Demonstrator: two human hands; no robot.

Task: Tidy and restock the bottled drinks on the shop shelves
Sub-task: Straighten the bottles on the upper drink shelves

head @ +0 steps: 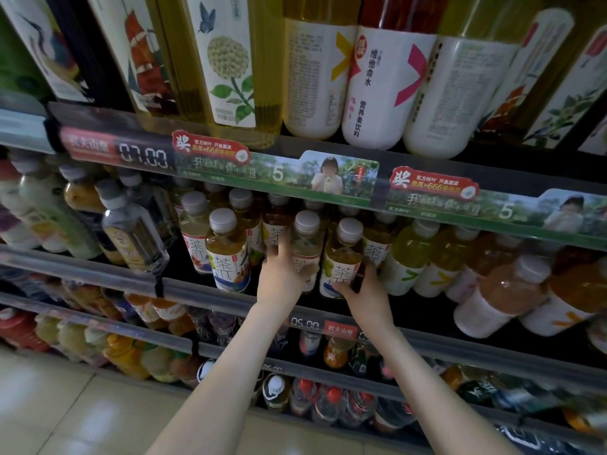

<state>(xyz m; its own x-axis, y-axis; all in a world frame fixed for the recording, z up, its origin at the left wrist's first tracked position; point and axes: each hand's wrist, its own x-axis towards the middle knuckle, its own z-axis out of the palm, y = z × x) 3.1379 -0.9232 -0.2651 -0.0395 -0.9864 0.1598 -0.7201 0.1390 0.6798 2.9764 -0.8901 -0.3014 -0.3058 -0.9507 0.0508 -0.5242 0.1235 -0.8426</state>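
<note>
I have my left hand (pixel 283 274) wrapped round a grey-capped tea bottle (pixel 306 239) in the front row of the middle shelf (pixel 210 294), fingers curled up its left side and thumb lying across its white label. My right hand (pixel 365 292) grips the neighbouring tea bottle (pixel 343 254) just to the right, thumb across the bottom of the label and fingers curled behind its right side. The two bottles stand upright, almost touching each other, at the shelf's front edge. A third tea bottle (pixel 227 251) of the same kind stands just beside my left hand, with more grey caps in rows behind. Further left is a clear water bottle (pixel 134 238); to my right are pale yellow-green drinks (pixel 409 257). Above them runs a price strip (pixel 144 156) reading 07.00, under a row of tall bottles (pixel 381 83). The lower shelves are crowded with mixed bottles, blurred.
</note>
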